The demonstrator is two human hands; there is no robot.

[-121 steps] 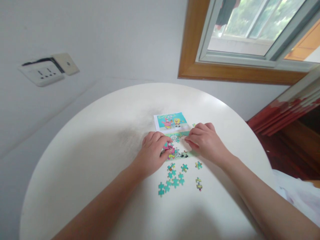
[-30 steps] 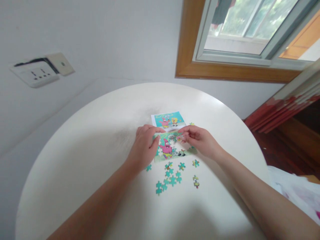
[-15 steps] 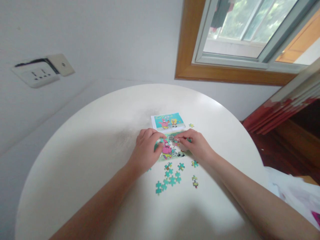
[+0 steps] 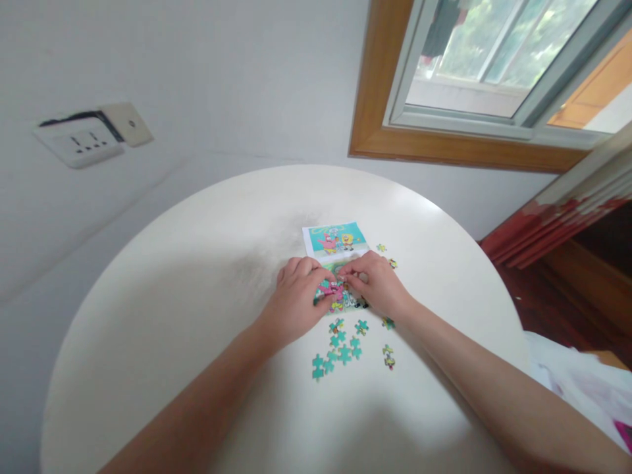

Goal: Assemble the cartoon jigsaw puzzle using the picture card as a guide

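A partly assembled jigsaw puzzle (image 4: 338, 305) with a pink cartoon figure lies between my hands, its sides partly covered. My left hand (image 4: 302, 291) grips its left part, thumb and index finger curved around the pink area. From the right, my right hand (image 4: 376, 282) pinches a small puzzle piece over the upper middle of the puzzle; the fingertips mostly hide it. Just behind lies a picture card (image 4: 336, 239) with the cartoon characters on teal. Several loose teal pieces (image 4: 344, 354) are spread in front of the puzzle.
Other loose pieces lie to the right, among them a yellowish one (image 4: 389, 357) and a small one (image 4: 382, 247) beside the card. The round white table (image 4: 162, 316) meets a wall with a socket (image 4: 83, 143). A wood-framed window (image 4: 469, 141) and a red-white curtain (image 4: 548, 224) are at right.
My left thumb and index finger have moved right, onto the pink figure. My right hand has shifted slightly, uncovering a loose piece beyond it. The view has turned a little.
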